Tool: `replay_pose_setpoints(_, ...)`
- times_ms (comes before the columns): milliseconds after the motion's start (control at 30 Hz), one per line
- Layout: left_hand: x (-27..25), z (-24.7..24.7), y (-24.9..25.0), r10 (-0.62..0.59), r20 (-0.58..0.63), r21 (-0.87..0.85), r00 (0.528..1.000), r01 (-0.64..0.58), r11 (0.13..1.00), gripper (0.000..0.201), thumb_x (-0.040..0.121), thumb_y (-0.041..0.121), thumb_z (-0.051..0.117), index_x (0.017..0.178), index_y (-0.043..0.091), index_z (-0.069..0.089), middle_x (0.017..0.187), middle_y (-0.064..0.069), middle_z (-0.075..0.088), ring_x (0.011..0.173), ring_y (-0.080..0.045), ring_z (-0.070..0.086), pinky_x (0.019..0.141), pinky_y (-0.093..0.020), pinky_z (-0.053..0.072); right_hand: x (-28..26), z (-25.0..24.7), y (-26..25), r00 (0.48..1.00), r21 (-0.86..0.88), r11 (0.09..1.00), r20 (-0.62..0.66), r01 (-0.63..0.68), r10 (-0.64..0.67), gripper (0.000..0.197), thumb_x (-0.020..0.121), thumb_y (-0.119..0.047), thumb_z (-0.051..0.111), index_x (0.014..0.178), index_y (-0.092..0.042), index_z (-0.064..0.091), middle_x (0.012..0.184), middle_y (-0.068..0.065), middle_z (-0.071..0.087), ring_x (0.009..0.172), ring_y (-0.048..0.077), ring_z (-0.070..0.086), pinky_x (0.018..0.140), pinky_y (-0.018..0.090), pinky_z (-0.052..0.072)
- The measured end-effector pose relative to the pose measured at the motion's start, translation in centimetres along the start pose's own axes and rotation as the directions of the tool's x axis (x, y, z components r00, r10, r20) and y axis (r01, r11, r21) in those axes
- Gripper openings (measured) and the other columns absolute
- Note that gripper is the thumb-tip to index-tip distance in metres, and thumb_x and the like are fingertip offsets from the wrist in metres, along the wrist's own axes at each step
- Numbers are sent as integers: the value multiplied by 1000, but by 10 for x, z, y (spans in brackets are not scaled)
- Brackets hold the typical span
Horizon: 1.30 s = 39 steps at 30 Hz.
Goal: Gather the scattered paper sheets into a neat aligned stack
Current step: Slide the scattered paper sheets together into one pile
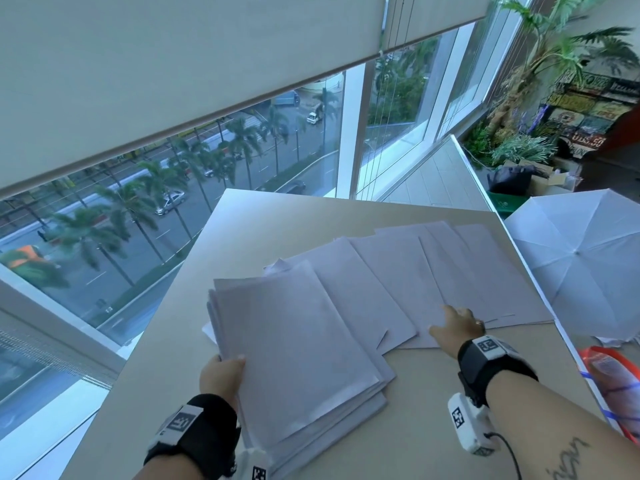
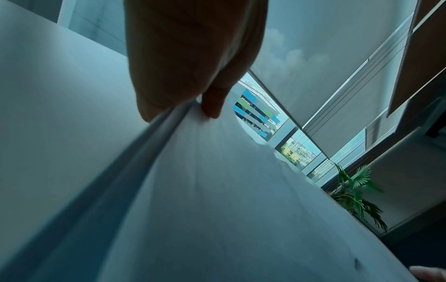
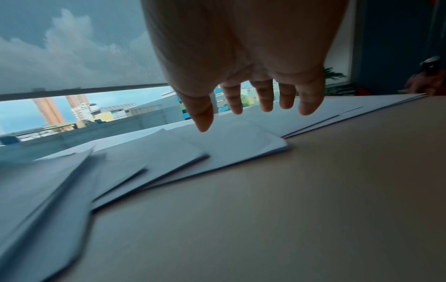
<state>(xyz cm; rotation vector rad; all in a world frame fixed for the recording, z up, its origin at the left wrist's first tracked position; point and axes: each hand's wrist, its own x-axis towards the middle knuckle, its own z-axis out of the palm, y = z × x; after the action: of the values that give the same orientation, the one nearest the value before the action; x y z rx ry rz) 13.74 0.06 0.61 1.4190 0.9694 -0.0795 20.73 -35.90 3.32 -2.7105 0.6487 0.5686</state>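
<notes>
A thick, loosely aligned stack of white sheets (image 1: 298, 351) lies on the beige table (image 1: 450, 410) in front of me. My left hand (image 1: 223, 370) grips its left edge, thumb on top and fingers underneath; the left wrist view shows the same stack (image 2: 217, 190) pinched by that left hand (image 2: 200, 106). Farther right, several sheets (image 1: 450, 271) lie fanned and overlapping. My right hand (image 1: 453, 327) hovers over their near edge with fingers spread and straight, holding nothing. In the right wrist view the right hand (image 3: 253, 112) hangs just above the fanned sheets (image 3: 217, 148).
The table's right edge (image 1: 540, 289) drops off beside a white open umbrella (image 1: 581, 265). An orange and clear plastic thing (image 1: 620, 379) sits past the near right corner. Windows with a lowered blind (image 1: 173, 81) stand behind the table. Potted plants (image 1: 540, 64) fill the far right.
</notes>
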Motion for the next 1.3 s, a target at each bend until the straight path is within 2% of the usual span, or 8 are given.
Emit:
replay_pose_setpoints(167, 4, 9, 15, 6, -71, 164, 997, 6, 986, 27, 82, 1, 53, 107, -6, 59, 105, -24, 61, 83, -27, 49, 76, -35, 41, 19, -1, 7, 999, -32, 999, 54, -3, 5, 70, 84, -46, 50, 146, -28, 21, 153, 12, 17, 135, 39, 25, 110, 44, 31)
replay_pose_setpoints(333, 9, 28, 22, -23, -83, 302, 996, 47, 952, 38, 59, 18, 53, 89, -3, 63, 91, -23, 63, 91, -41, 61, 86, -44, 50, 24, 23, 0, 986, -154, 987, 168, 38, -11, 80, 81, -64, 43, 146, -39, 5, 158, 10, -11, 142, 44, -1, 117, 53, 12)
replay_pose_setpoints(467, 1, 42, 23, -22, -99, 191, 995, 41, 981, 32, 72, 1, 64, 100, -8, 53, 88, -17, 56, 82, -33, 54, 71, -37, 43, 20, 31, 1, 990, -166, 985, 139, 45, -21, 78, 83, -62, 41, 147, -38, 2, 158, 11, -12, 142, 45, -3, 117, 51, 8)
replay_pose_setpoints(600, -3, 48, 13, -65, -168, 72, 984, 78, 994, 62, 69, -4, 66, 123, -1, 36, 97, -17, 47, 85, -30, 49, 75, -35, 42, 20, 32, 7, 990, -158, 986, 140, 57, -35, 77, 84, -59, 43, 147, -37, 3, 158, 11, -11, 142, 44, -2, 117, 51, 11)
replay_pose_setpoints(733, -5, 47, 9, -59, -44, 176, 997, 66, 982, 36, 62, 2, 63, 98, -6, 59, 92, -21, 62, 81, -34, 60, 77, -42, 51, 17, 33, 10, 990, -153, 986, 135, 62, -41, 79, 83, -58, 45, 147, -37, 2, 158, 10, -12, 143, 43, -2, 117, 51, 13)
replay_pose_setpoints(900, 4, 43, 4, -19, -7, 274, 1000, 20, 962, 19, 51, 17, 51, 68, 8, 52, 89, -23, 63, 87, -40, 63, 73, -42, 50, 16, 27, 10, 986, -188, 981, 167, 56, -24, 80, 81, -63, 42, 146, -38, 4, 158, 10, -7, 142, 43, 5, 116, 52, 17)
replay_pose_setpoints(1067, 8, 41, 0, 5, 2, 300, 1000, -5, 954, 13, 63, 13, 57, 74, 7, 54, 97, -25, 65, 92, -42, 63, 84, -52, 53, 28, 8, 5, 995, -130, 992, 101, -8, 21, 71, 82, -56, 46, 143, -30, 22, 150, 14, 15, 132, 42, 27, 107, 48, 33)
replay_pose_setpoints(1300, 6, 44, 9, 23, -25, 311, 999, -14, 950, 13, 79, 1, 54, 92, -1, 56, 98, -24, 62, 96, -44, 61, 85, -51, 50, 59, 1, 15, 986, -193, 981, 159, -11, 42, 94, 79, -63, 48, 149, -25, -3, 158, 10, -13, 143, 43, -5, 115, 56, 15)
